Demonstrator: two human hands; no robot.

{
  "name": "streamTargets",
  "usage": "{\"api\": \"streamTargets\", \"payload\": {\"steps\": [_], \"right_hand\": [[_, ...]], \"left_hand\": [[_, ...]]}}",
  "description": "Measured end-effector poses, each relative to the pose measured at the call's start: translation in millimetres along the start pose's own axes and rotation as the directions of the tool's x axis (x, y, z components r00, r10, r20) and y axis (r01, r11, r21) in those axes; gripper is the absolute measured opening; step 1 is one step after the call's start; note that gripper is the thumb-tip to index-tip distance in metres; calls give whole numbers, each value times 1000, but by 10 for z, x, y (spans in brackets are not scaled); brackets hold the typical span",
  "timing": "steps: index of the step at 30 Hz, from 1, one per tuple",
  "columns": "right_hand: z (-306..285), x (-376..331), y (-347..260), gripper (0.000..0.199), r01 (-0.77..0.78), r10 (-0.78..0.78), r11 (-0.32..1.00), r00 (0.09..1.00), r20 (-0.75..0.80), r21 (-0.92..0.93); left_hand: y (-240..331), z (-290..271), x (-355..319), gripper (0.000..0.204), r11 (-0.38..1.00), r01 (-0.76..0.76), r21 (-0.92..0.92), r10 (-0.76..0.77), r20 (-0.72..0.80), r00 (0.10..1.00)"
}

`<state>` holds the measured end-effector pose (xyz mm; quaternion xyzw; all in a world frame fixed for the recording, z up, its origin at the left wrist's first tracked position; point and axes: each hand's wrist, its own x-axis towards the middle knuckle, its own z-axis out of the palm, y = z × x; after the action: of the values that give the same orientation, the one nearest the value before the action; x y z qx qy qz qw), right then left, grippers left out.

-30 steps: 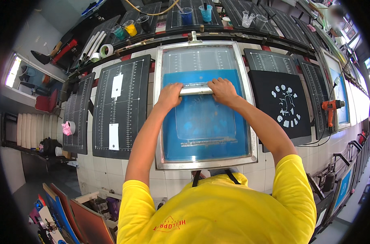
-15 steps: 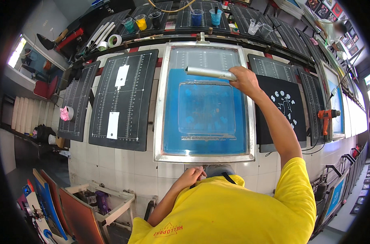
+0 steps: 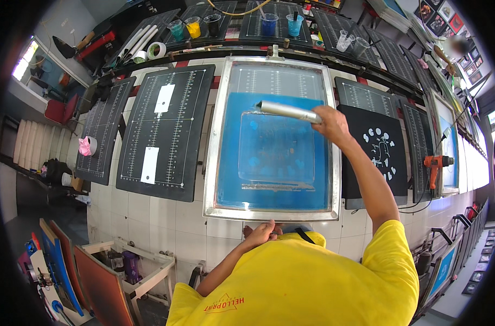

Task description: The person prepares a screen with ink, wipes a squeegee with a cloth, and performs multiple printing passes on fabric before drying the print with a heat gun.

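Squeegee (image 3: 289, 111) with the grey handle lies across the upper part of the blue screen (image 3: 274, 157), and the right hand (image 3: 330, 123) has its fingers clamped on one end only. Held so, it may tilt and smear ink. The left hand (image 3: 262, 234) touches the frame's near edge (image 3: 269, 214), fingers loosely together. Cups (image 3: 269, 24) stand close behind; more open room is on the tiled surface (image 3: 166, 223) in front.

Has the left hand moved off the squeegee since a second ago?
Yes. The left hand left the squeegee and now sits at the screen frame's near edge.
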<state>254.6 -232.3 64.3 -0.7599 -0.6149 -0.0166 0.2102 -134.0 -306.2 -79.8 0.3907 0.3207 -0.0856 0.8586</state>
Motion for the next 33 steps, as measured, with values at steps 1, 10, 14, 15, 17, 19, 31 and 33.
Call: {"api": "streamTargets", "payload": {"steps": [1,10,14,15,17,19,31,33], "right_hand": [[-32,59,25,28,-11,11,1000,1000,6,14],[208,445,142,30,-6,8,1000,991,137,-11],[332,523,200,28,-24,31,999,984,177,-41],[349,549,199,29,-22,31,999,981,189,-48],[384,582,196,29,-10,27,997,978,205,-82],[419,575,224,28,5,24,991,977,210,-136],[478,611,97,33,-40,75,989,965,250,-142],[437,563,42,32,-68,106,988,952,286,-139]], "left_hand": [[72,32,-36,63,999,21,44,-21,-13,1000],[-99,-53,48,59,962,-102,252,108,-8,994],[-72,-17,16,59,954,-99,284,113,-33,993],[-111,-41,32,59,951,-114,288,126,-21,992],[-212,-104,81,59,943,-144,299,150,4,989],[-204,-103,85,59,946,-146,288,150,10,989],[-144,-77,60,59,941,-161,297,163,17,986],[-144,-66,46,59,950,-140,280,144,4,990]]}}
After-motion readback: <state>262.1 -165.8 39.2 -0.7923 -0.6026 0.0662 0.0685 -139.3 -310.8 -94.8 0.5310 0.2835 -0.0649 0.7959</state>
